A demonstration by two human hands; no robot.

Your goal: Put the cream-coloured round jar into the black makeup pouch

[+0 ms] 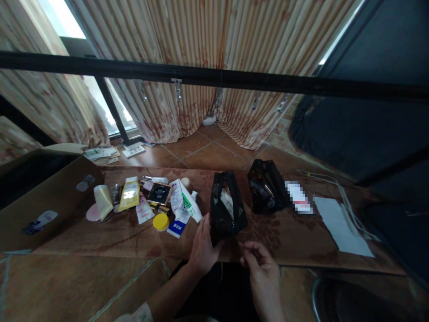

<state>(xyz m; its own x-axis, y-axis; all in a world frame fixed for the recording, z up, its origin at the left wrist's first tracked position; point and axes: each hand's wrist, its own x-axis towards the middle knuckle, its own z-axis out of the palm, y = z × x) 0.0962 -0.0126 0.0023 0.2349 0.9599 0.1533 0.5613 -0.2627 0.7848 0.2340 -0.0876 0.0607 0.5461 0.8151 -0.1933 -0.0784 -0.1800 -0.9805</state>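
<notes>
A black mesh toiletry bag (217, 219) stands on the brown cloth in front of me, with a pale item showing inside through its top. My left hand (204, 250) holds its near left side, fingers along the side and thumb at the front. Just off the bag's near right corner is my right hand (263, 268), its thumb and fingertips pinched together; whatever may be between them is too small to make out. A second black mesh bag (264, 190), with dark shiny things in it, sits to the right.
Left of the bag lie several cosmetics: a yellow-capped jar (161, 222), a yellow pouch (129, 194), a black compact case (160, 193) and a white-green tube (190, 205). A cardboard box (63, 201) stands far left. White paper (342, 228) and a pale cable (346, 201) lie right.
</notes>
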